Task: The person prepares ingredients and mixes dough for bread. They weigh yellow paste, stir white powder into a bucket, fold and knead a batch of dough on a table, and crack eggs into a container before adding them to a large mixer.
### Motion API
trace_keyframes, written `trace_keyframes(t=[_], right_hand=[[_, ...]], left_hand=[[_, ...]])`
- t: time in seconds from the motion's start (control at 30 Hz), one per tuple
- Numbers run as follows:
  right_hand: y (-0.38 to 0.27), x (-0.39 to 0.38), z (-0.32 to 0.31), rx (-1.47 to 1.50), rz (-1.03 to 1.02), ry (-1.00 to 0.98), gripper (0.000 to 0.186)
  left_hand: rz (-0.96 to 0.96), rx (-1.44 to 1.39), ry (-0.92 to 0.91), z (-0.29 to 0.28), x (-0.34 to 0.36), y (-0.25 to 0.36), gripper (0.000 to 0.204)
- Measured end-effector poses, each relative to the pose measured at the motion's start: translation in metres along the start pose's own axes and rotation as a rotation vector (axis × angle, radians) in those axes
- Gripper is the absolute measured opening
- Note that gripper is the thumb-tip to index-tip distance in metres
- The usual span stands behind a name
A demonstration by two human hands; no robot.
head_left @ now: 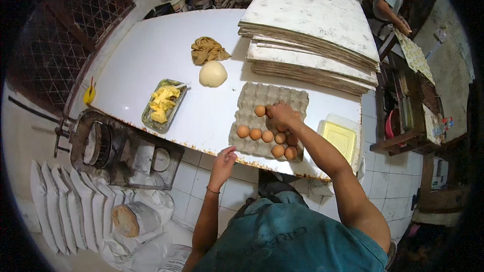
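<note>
A grey cardboard egg tray (247, 96) lies near the front edge of the white table (126, 70). Several brown eggs (255, 134) sit in its nearer cups, and a single egg (260, 111) stands farther back. My right hand (284, 115) reaches over the tray just right of that single egg. Its fingers are curled downward and closed; what they hold, if anything, is hidden beneath the hand. My left hand (222, 165) is at the table's front edge, left of the tray, fingers loosely bent and slightly apart, with nothing seen in it.
Tall stacked boards (307, 15) fill the back right. Left of the tray are a dough ball (213, 74), a brown cloth (207, 50) and a dish of yellow fat (164, 102). A yellow-filled container (339, 138) stands right. Sacks (75, 206) line the floor; another person (390, 0) works beyond.
</note>
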State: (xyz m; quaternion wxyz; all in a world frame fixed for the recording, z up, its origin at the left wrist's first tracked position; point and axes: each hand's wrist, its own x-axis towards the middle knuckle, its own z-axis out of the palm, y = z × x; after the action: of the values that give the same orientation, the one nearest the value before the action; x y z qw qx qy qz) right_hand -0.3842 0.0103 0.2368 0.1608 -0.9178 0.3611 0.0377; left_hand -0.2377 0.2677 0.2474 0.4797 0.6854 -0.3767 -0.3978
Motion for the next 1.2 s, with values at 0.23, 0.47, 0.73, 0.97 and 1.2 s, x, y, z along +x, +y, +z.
trace_keyframes(t=[0.23, 0.47, 0.73, 0.97, 1.2], right_hand=[[0.027, 0.017, 0.020, 0.095, -0.192, 0.122, 0.034], [0.022, -0.030, -0.049, 1.092, 0.259, 0.399, 0.034], [0.016, -0.149, 0.002, 2.031, 0.491, 0.832, 0.047], [0.008, -0.173, 0.019, 2.225, 0.641, 1.209, 0.034], [0.052, -0.199, -0.026, 1.658, 0.792, 1.283, 0.031]], left_hand=[[0.201, 0.372, -0.193, 0.033, 0.103, 0.041, 0.030], [0.654, 0.876, -0.437, 0.054, 0.208, 0.033, 0.041], [0.490, 0.753, -0.671, 0.052, 0.230, 0.057, 0.033], [-0.557, -0.810, -0.729, 0.109, 0.166, 0.091, 0.028], [-0.805, -0.738, -0.708, 0.252, 0.111, 0.113, 0.025]])
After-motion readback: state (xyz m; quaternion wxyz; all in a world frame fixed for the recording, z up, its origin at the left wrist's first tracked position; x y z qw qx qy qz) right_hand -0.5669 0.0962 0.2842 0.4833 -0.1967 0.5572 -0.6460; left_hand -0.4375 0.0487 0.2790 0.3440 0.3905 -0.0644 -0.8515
